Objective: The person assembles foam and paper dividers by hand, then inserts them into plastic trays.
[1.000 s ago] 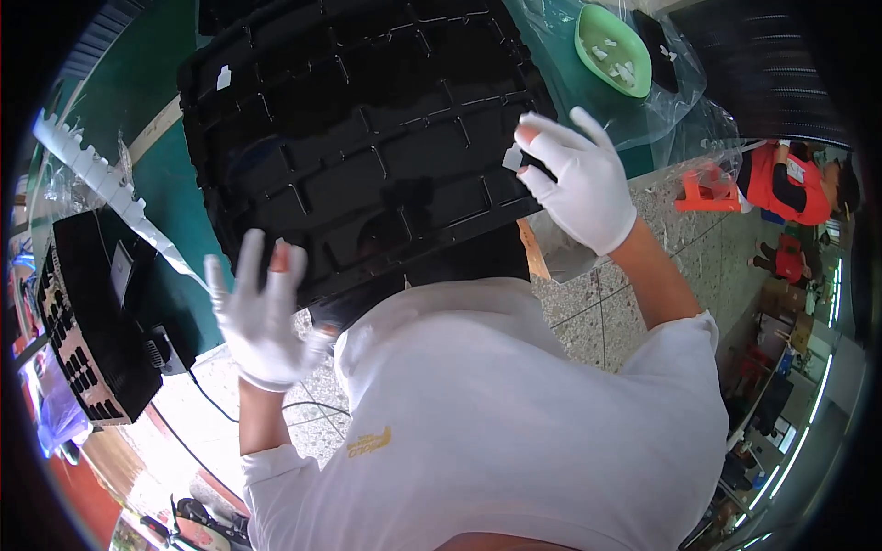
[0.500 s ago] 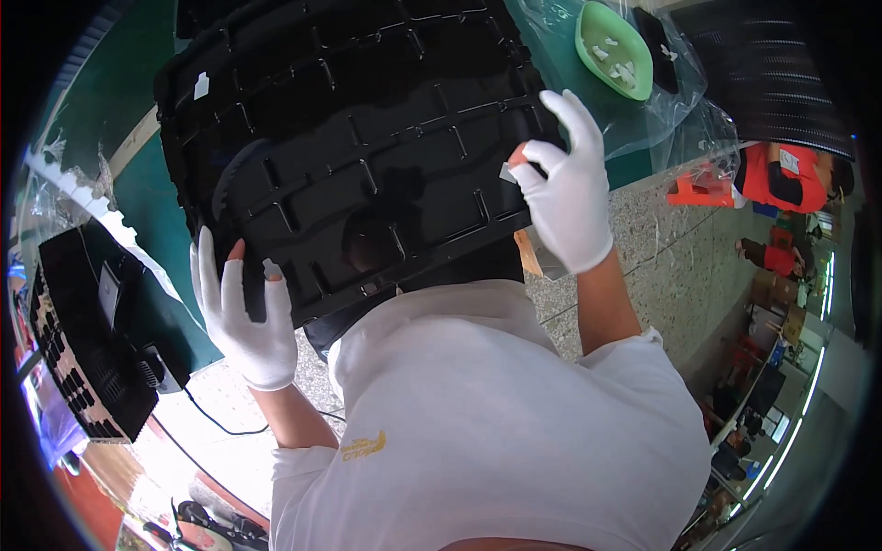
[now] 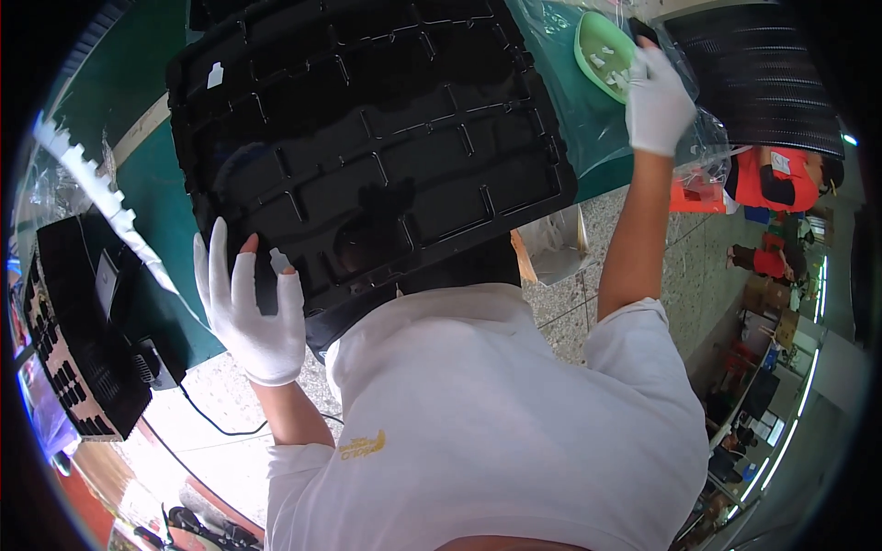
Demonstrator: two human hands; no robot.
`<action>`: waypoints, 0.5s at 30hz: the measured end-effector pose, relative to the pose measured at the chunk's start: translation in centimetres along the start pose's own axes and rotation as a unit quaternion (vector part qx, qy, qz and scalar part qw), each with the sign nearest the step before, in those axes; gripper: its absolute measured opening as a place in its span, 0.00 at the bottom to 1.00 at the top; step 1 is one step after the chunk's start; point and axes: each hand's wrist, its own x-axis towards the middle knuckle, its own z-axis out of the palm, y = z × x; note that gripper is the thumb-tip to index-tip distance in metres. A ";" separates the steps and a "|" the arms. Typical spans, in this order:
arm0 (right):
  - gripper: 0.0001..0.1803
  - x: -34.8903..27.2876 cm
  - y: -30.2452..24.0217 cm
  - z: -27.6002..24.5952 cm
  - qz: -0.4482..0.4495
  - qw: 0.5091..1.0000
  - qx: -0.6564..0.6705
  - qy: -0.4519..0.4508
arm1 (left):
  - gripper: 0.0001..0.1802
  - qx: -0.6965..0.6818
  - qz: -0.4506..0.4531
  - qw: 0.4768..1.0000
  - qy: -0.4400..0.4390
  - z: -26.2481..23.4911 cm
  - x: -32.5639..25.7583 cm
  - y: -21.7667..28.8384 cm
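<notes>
A large black plastic tray with raised ridges (image 3: 413, 207) takes up the middle, its near edge running close to the person's waist. Between its left edge and a white notched strip (image 3: 110, 209), a band of green tabletop (image 3: 152, 170) shows; on the right, a narrower band under clear plastic film (image 3: 547, 55) separates the tray from the bowl. The floor (image 3: 588, 303) shows past the tray's near right corner.

Two white-gloved hands are in view. The left hand (image 3: 254, 317) is at the tray's near left corner, fingers spread and apart, with one small pale tab (image 3: 278, 261) at the bare thumb tip. The right hand (image 3: 660, 110) is at the bowl's right side, fingers pointing away from the body; whether they grasp anything cannot be told. One small white tab on the tray (image 3: 216, 75) lies near the tray's far left. Two people in red, the nearer one (image 3: 779, 176) and the farther one (image 3: 770, 263), are beyond the table on the right.

The one light-green oval bowl (image 3: 585, 37) contains several small white pieces (image 3: 599, 61); some overlap, and the hand is too near for a sure count. A black ribbed tray (image 3: 753, 78) lies right of it.
</notes>
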 end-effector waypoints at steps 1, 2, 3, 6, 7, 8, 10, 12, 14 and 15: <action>0.12 0.8 1.0 -0.1 -0.080 0.976 -0.188 -0.073 | 0.16 0.003 0.010 1.000 -0.014 -0.1 0.1 -0.2; 0.13 0.7 0.9 1.7 -0.164 0.912 -0.344 -0.150 | 0.16 0.025 -0.003 1.000 -0.011 -0.2 -0.4 -0.5; 0.14 0.7 -1.9 1.0 -0.144 0.941 -0.260 -0.159 | 0.21 -0.100 -0.027 0.994 0.021 0.2 -1.0 -1.1; 0.05 -4.6 -13.2 -3.1 -0.082 0.980 0.021 -0.179 | 0.36 -0.416 -0.153 0.892 0.088 1.1 -1.5 -2.6; 0.07 -8.1 -14.7 -2.8 -0.164 0.952 0.202 -0.161 | 0.37 -0.451 -0.166 0.872 0.091 1.5 -1.4 -3.1; 0.13 -10.0 -17.6 -3.4 -0.239 0.917 0.256 -0.191 | 0.38 -0.484 -0.179 0.852 0.094 1.7 -1.3 -3.5; 0.24 -12.5 -22.8 -4.1 -0.324 0.857 0.282 -0.285 | 0.38 -0.476 -0.175 0.857 0.092 1.5 -0.6 -2.8; 0.26 -14.5 -23.8 -3.5 -0.379 0.806 0.254 -0.378 | 0.38 -0.485 -0.176 0.852 0.093 1.5 -0.4 -3.4; 0.22 -14.8 -24.1 -2.8 -0.425 0.771 0.243 -0.407 | 0.39 -0.520 -0.168 0.833 0.090 1.7 -0.5 -4.5; 0.20 -14.6 -24.1 -2.5 -0.417 0.776 0.253 -0.400 | 0.36 -0.510 -0.168 0.839 0.093 2.0 -0.7 -5.4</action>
